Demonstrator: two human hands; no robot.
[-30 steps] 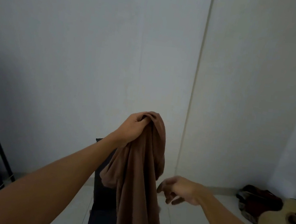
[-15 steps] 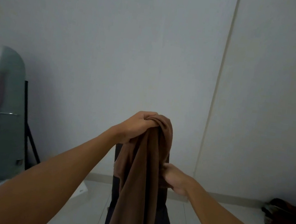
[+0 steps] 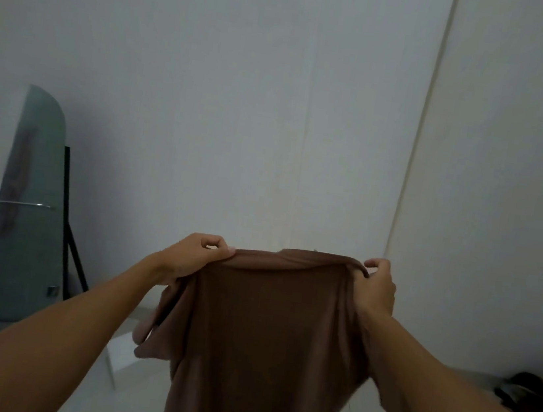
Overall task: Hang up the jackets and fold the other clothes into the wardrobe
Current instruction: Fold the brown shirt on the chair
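A brown T-shirt [image 3: 266, 336] hangs spread out in front of me, held up by its shoulders. My left hand [image 3: 194, 258] pinches the left shoulder and my right hand [image 3: 377, 287] grips the right shoulder. The collar sits between the two hands. Both short sleeves droop at the sides. The shirt's lower part runs out of the frame at the bottom. No wardrobe or jacket shows in this view.
A standing mirror [image 3: 26, 211] on a black frame leans against the wall at left. Dark clothes [image 3: 535, 396] lie on the white floor at the far right. A plain white wall [image 3: 276, 102] faces me, with a corner to its right.
My right hand took hold of the bunched shirt, then both hands drew apart and spread it open by the shoulders. The view has turned left, so the guitar is out of frame.
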